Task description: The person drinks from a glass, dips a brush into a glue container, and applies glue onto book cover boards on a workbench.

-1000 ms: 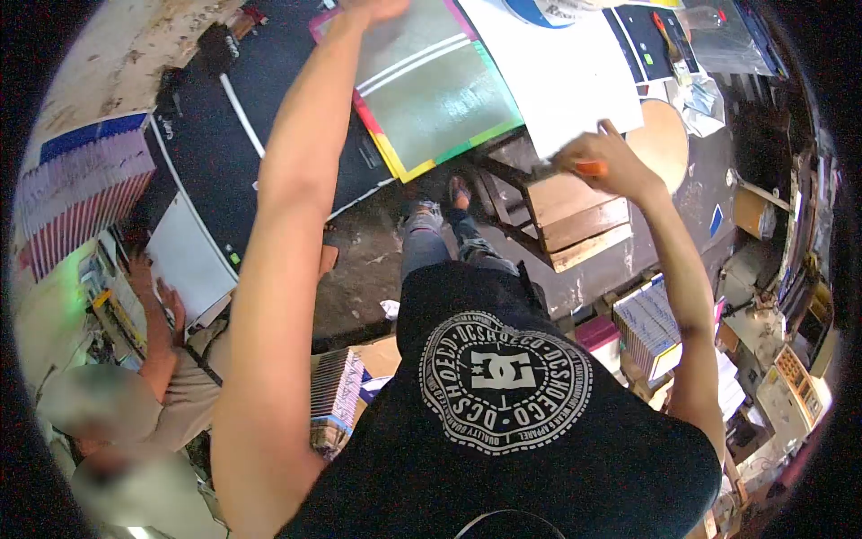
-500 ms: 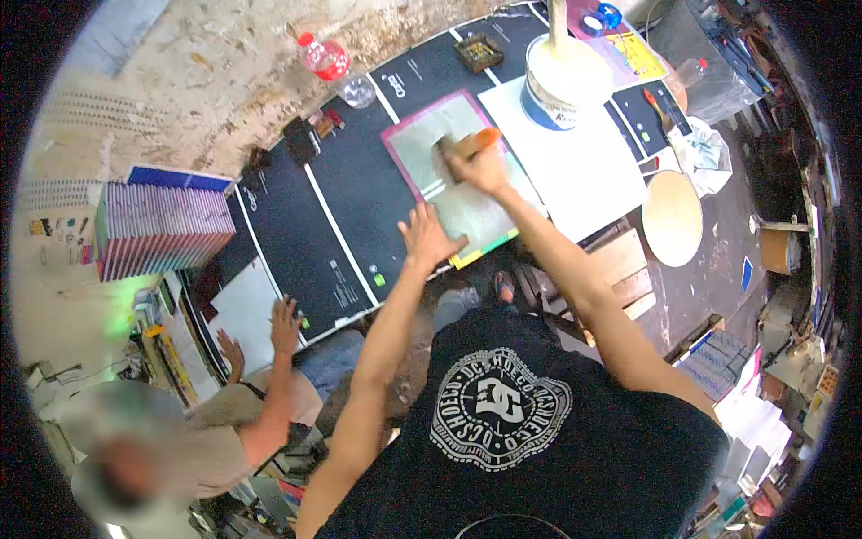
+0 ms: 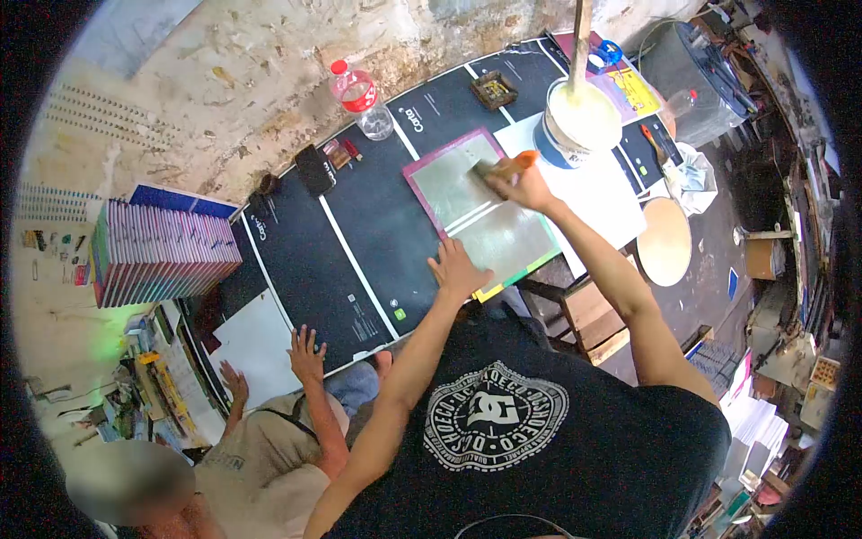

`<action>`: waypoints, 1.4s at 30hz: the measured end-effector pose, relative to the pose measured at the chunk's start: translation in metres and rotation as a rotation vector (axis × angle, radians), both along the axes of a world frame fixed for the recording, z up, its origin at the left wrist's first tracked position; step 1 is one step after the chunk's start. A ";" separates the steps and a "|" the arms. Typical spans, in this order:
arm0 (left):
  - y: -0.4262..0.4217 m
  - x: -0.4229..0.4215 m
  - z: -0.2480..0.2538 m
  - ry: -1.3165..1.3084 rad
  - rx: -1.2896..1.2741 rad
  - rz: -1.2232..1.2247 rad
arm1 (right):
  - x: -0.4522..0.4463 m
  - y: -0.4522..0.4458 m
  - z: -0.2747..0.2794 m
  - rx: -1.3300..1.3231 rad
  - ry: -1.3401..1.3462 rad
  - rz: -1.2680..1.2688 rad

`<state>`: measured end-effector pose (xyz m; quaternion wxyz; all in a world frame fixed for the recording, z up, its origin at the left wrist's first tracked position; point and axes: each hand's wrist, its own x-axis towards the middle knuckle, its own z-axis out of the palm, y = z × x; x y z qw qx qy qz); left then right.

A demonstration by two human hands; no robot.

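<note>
brush [image 3: 527,159] gripped in r hand [image 3: 528,188] at grey panel [image 3: 510,241]; l hand [image 3: 459,270] splayed at panel's edge.

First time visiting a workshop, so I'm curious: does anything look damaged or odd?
Yes, the wall behind the table looks damaged: its pale surface is broken up by brown, blotchy patches, including near the red-capped bottle.

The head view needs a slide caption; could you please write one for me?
Right hand holds an orange-handled tool over a colour-bordered panel; left hand lies at its edge.
</note>
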<state>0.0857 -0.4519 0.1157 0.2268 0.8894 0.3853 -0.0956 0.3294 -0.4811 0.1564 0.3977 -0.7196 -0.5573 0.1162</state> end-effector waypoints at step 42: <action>0.008 0.009 0.006 -0.077 -0.071 0.162 | 0.010 0.253 0.005 -0.588 -0.549 0.910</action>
